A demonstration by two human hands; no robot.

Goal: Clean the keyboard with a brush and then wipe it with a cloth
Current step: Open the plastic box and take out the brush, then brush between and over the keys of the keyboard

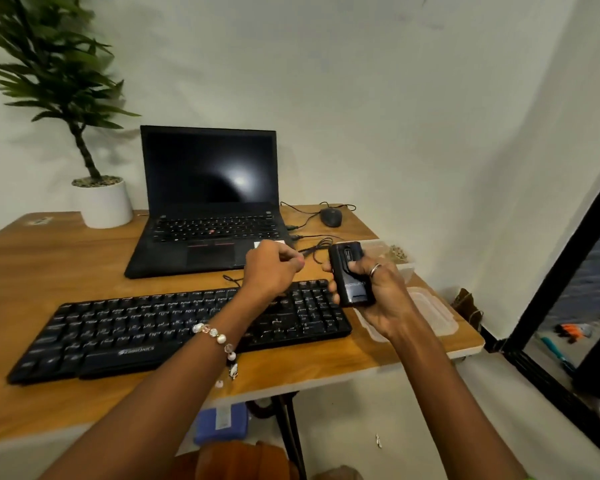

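With neither brush nor cloth on the keyboard [184, 327], which lies near on the desk [49, 258], cleaning looks unstarted: the right hand [371, 292] clasps a small black case [350, 275] while the left hand [271, 268] is curled closed, holding something I cannot tell

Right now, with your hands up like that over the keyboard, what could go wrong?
1. The right hand holds a small black device above the keyboard; if it slips, it might hit the keys.
2. Thin cables loop just past the left hand; a finger could snag one and tug the laptop or the mouse.
3. The clear container and its lid sit near the table's right edge, so an elbow might knock them off.
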